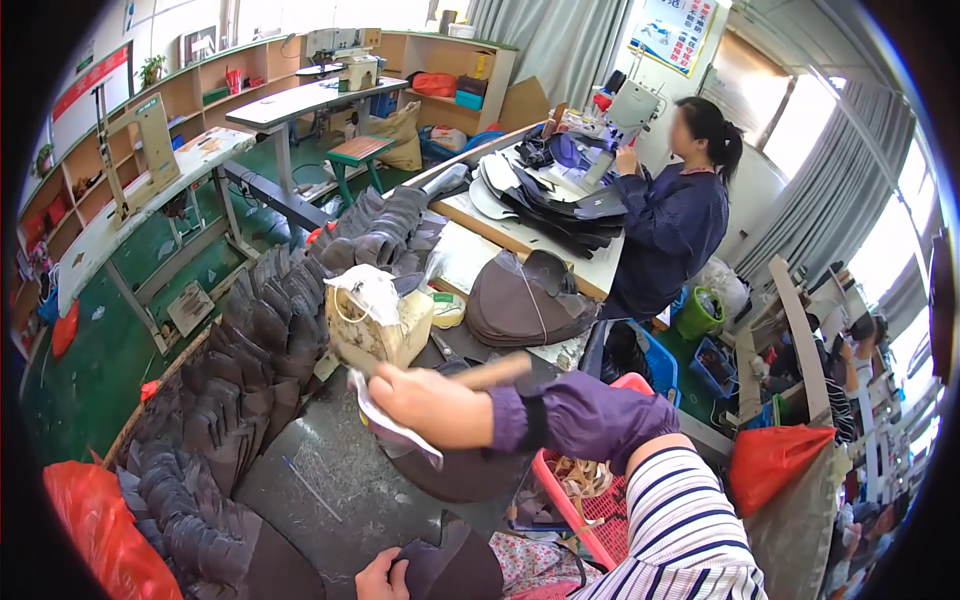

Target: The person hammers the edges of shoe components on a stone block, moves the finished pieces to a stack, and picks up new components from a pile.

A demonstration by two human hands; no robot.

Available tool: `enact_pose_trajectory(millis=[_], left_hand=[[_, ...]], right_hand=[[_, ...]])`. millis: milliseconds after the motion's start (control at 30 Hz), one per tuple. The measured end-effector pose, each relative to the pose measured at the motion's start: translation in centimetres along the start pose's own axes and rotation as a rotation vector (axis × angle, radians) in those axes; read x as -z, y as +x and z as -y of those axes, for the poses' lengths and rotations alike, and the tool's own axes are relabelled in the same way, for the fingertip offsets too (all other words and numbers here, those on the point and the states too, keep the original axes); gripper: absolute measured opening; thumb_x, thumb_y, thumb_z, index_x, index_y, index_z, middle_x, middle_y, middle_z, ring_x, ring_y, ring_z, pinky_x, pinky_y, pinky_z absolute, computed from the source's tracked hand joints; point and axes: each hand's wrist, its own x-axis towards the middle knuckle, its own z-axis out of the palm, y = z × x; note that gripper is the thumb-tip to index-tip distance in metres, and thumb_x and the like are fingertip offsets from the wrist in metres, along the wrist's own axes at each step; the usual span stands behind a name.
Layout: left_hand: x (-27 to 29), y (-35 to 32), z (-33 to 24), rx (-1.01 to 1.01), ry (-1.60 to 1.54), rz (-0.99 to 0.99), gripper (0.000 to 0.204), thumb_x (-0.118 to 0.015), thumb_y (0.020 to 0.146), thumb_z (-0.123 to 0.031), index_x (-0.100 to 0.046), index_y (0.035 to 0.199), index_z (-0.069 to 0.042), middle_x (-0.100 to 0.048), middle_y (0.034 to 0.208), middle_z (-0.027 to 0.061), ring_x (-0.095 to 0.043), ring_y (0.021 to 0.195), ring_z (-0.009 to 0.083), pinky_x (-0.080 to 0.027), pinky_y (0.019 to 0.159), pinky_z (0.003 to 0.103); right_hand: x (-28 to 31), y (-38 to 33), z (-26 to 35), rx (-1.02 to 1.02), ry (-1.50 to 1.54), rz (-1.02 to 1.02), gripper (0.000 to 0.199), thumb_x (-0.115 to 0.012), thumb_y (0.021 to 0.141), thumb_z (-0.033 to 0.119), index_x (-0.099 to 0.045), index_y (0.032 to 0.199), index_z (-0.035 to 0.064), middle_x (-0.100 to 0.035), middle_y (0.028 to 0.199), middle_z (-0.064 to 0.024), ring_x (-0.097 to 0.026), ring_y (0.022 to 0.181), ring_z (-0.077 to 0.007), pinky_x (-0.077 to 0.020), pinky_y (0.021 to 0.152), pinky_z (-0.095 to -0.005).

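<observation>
My right hand (pixel 430 402), in a purple sleeve cover, is closed around a wooden-handled tool (pixel 495 372); motion smears the handle and its working end is hidden. A pale, curled piece (pixel 395 425) shows under the fist; I cannot tell whether it belongs to the tool. Below lies a stack of dark cut pieces (pixel 455 472). At the bottom edge my left hand (pixel 383 577) grips a dark brown cut piece (pixel 450 565) by its left side. A stained, cream-coloured block-shaped container (pixel 375 330) with white plastic (pixel 368 290) on top stands just beyond my right hand.
Overlapping dark pieces (pixel 240 370) line the table's left side. A tied brown stack (pixel 525 305) sits beyond, near scissors (pixel 445 347). A thin blue-tipped stick (pixel 312 490) lies on the dark tabletop (pixel 370 530). A pink basket (pixel 600 525) stands right; a co-worker (pixel 670 210) sits at a sewing machine (pixel 630 110).
</observation>
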Motion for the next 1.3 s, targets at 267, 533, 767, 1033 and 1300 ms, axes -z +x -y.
enact_pose_trajectory(millis=[267,533,767,1033,1300], left_hand=[[-1.2,0.4,-0.1,-0.151,-0.075,-0.137,0.019,-0.057,0.092,-0.009,-0.064,0.105,0.004,-0.067,0.094,0.0255,-0.065,0.086,0.0425,-0.051,0.076,0.043],[-2.2,-0.2,0.4,0.102,-0.061,-0.073,0.020,-0.056,0.094,-0.014,-0.065,0.101,0.003,-0.065,0.086,0.0260,-0.064,0.080,0.0432,-0.051,0.070,0.044],[-1.7,-0.8,0.9,0.042,0.362,-0.055,0.029,-0.058,0.094,-0.024,-0.060,0.083,0.003,-0.061,0.075,0.0267,-0.060,0.074,0.0450,-0.048,0.064,0.047],[-0.8,2.0,1.0,-0.153,0.264,-0.066,0.029,-0.069,0.080,-0.006,-0.060,0.107,0.000,-0.058,0.100,0.0186,-0.058,0.090,0.0387,-0.049,0.080,0.043],[-0.9,4.5,1.1,-0.083,0.143,0.018,0.025,-0.067,0.078,-0.002,-0.064,0.103,0.002,-0.060,0.093,0.0160,-0.060,0.088,0.0346,-0.050,0.079,0.041]], right_hand=[[-1.5,-5.9,7.4,0.044,0.766,0.402,0.032,-0.068,0.072,0.000,-0.047,0.095,-0.0030,-0.062,0.082,-0.0222,-0.063,0.085,-0.0411,-0.0491,0.068,-0.0454],[-6.2,-8.0,7.5,0.008,0.637,0.330,0.029,-0.065,0.074,-0.001,-0.047,0.095,-0.0070,-0.061,0.086,-0.0249,-0.062,0.085,-0.0436,-0.0495,0.070,-0.0462],[-5.8,-8.4,7.5,-0.119,0.608,0.343,0.027,-0.064,0.074,0.001,-0.048,0.094,-0.0079,-0.060,0.087,-0.0250,-0.063,0.081,-0.0426,-0.0510,0.068,-0.0455],[-3.1,-11.6,7.1,0.076,0.626,0.496,0.022,-0.064,0.088,0.014,-0.056,0.100,-0.0023,-0.055,0.081,-0.0186,-0.061,0.069,-0.0358,-0.0506,0.058,-0.0436],[-3.1,-11.9,7.7,-0.055,0.624,0.551,0.026,-0.065,0.081,0.007,-0.049,0.098,-0.0048,-0.055,0.078,-0.0201,-0.061,0.068,-0.0403,-0.0502,0.059,-0.0465]])
